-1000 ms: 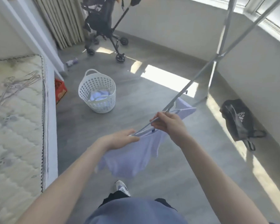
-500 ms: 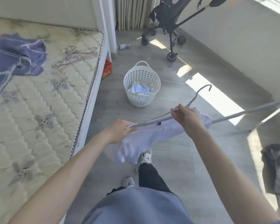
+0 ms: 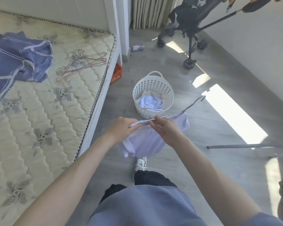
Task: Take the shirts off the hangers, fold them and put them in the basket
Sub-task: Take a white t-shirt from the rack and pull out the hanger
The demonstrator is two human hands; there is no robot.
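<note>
Change: the right hand (image 3: 166,130) has slid along the hanger (image 3: 193,104) toward the left hand (image 3: 122,128), so the two are now near each other. The shirt (image 3: 145,144) hangs more bunched beneath them. The view has swung, and the basket (image 3: 143,88) now sits straight ahead.
Left hand: thumb and fingers pinch the hanger's left end, with shirt cloth caught in the grip; the back of the hand faces up.
Right hand: thumb and forefinger pinch the hanger's bar just beside the left hand; the other fingers lie loosely straight against the shirt.
Hanger: held roughly level above the floor (image 3: 211,162), free of any rail. Its hook sticks out to the right, past the basket's right side.
Shirt: pale lilac, on the hanger, gathered in a loose bundle below both hands and above the shoe (image 3: 140,163).
Basket: white, perforated, upright on the floor just beyond the hands. Folded pale clothes (image 3: 149,102) lie in it.
Mattress (image 3: 39,115): at the left, bare and quilted. Loose hangers (image 3: 82,62) and a blue striped cloth (image 3: 15,57) lie on it, apart from each other.
Floor: grey boards with sun patches. A grey pole (image 3: 252,145) lies at the right, and a red crate (image 3: 116,72) shows at the bed's edge.
Far end: a dark stroller (image 3: 189,30) stands near the curtain (image 3: 147,12).
</note>
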